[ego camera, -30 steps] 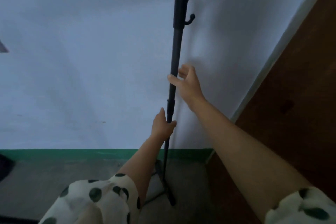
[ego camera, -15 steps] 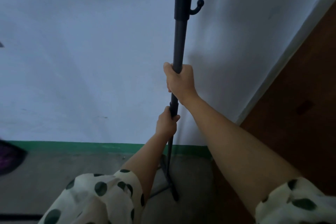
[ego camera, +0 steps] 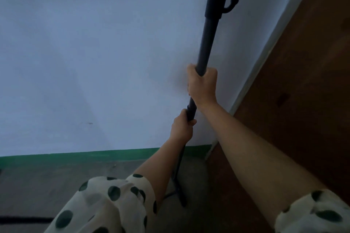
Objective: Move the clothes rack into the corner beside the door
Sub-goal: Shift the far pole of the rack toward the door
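Observation:
The clothes rack (ego camera: pixel 208 36) is a black metal pole with a small hook at its upper right; its top runs out of the frame. My right hand (ego camera: pixel 202 85) is wrapped around the pole at mid height. Just below it, my left hand (ego camera: pixel 181 128) grips the same pole. The pole leans slightly, top to the right. Its thin black legs (ego camera: pixel 179 193) show on the floor behind my left forearm, close to the corner where the white wall meets the brown door (ego camera: pixel 295 85).
A green skirting strip (ego camera: pixel 79 155) runs along the bottom of the white wall (ego camera: pixel 94 53). The grey concrete floor (ego camera: pixel 47 179) stretches to the left. A white door frame (ego camera: pixel 265 56) edges the door on the right. My sleeves are cream with dark green dots.
My right hand went from open beside the pole to closed around it. The rack and both hands have shifted right, nearer the door, and the pole now leans more.

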Tool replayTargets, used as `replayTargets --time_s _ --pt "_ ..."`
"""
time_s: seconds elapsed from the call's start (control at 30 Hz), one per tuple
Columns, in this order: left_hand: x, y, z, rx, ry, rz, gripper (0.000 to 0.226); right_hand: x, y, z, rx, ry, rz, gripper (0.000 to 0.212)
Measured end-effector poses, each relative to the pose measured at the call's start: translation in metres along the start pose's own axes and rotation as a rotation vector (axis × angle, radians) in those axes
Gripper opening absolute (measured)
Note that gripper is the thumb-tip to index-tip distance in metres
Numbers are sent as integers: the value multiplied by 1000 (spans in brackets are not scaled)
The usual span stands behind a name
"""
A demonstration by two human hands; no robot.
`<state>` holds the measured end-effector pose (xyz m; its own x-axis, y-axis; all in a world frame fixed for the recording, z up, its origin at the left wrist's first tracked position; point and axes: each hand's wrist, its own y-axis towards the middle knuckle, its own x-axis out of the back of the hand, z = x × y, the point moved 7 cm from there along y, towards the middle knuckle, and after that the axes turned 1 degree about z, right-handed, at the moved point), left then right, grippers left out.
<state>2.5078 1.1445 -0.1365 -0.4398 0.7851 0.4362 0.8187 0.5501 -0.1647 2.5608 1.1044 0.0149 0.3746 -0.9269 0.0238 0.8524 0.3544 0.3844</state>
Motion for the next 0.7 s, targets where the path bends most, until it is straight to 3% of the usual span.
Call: replayTargets --time_s 0.5,0.7 --pt "-65 9 -37 -42 -7 131 40 74 23 -21 23 -60 -124 39" --pt "-68 11 -40 -55 -31 148 42 79 30 -26 -17 -38 -90 37"
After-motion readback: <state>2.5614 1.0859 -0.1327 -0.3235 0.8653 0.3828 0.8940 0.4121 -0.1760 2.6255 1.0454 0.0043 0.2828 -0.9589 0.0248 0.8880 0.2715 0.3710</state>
